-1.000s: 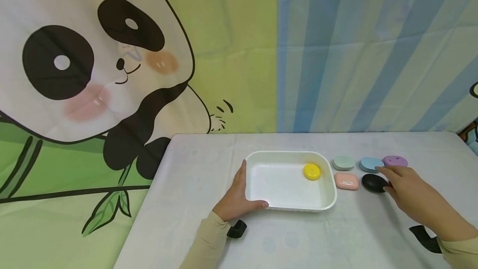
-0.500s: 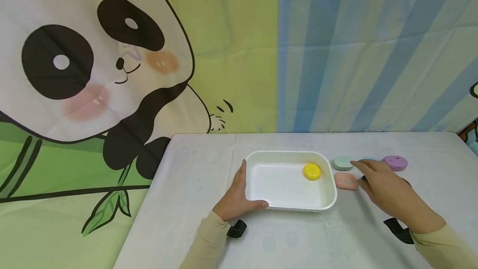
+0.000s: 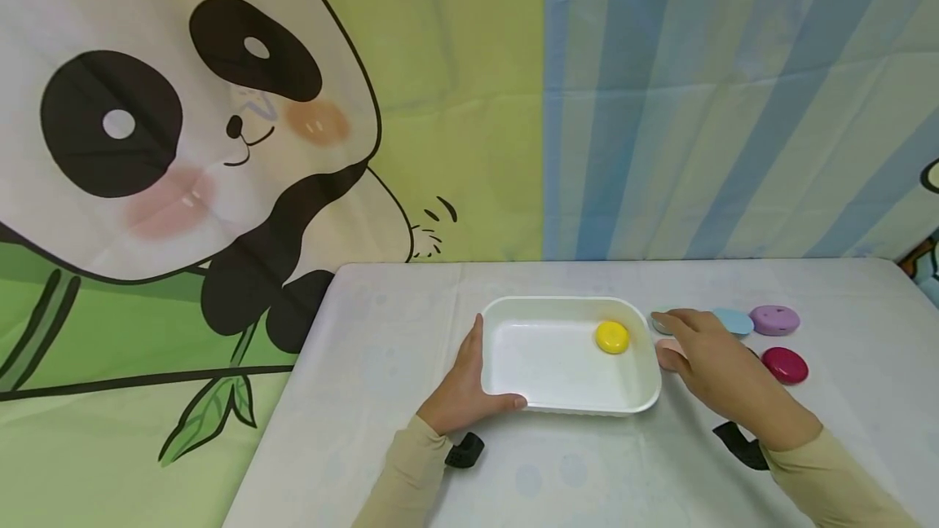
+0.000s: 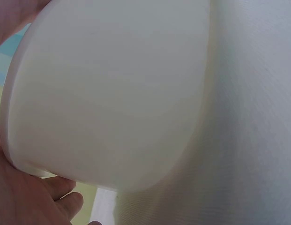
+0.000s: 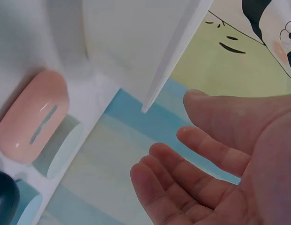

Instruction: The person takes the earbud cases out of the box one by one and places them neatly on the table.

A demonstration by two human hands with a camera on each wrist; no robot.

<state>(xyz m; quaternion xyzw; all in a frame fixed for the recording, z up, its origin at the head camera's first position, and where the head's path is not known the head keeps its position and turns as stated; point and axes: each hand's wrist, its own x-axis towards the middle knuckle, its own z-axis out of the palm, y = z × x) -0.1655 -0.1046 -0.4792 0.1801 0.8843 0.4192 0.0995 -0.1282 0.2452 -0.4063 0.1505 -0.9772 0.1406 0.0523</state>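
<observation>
My left hand (image 3: pixel 462 385) grips the left end of a white plastic tray (image 3: pixel 539 369), thumb on the front rim and fingers along the side. In the left wrist view, fingers bend round the tray wall (image 4: pixel 112 93). A round yellow case (image 3: pixel 612 337) lies inside the tray, towards the right. My right hand (image 3: pixel 722 369), holding nothing, hovers just right of the tray with thumb and fingers apart. In the head view it partly covers a pink rounded case (image 5: pixel 33 117) and a mint one (image 5: pixel 63 145); contact with them does not show.
Beyond the right hand lie a light blue case (image 3: pixel 734 321), a purple one (image 3: pixel 774 320) and a red one (image 3: pixel 785 365). A black case (image 5: pixel 4 199) is mostly hidden in the head view. A white cloth covers the table (image 3: pixel 587 471).
My right hand has moved left, from beside the black case to the pink and mint ones. The red case has come into view behind it. My left hand and the tray have stayed put.
</observation>
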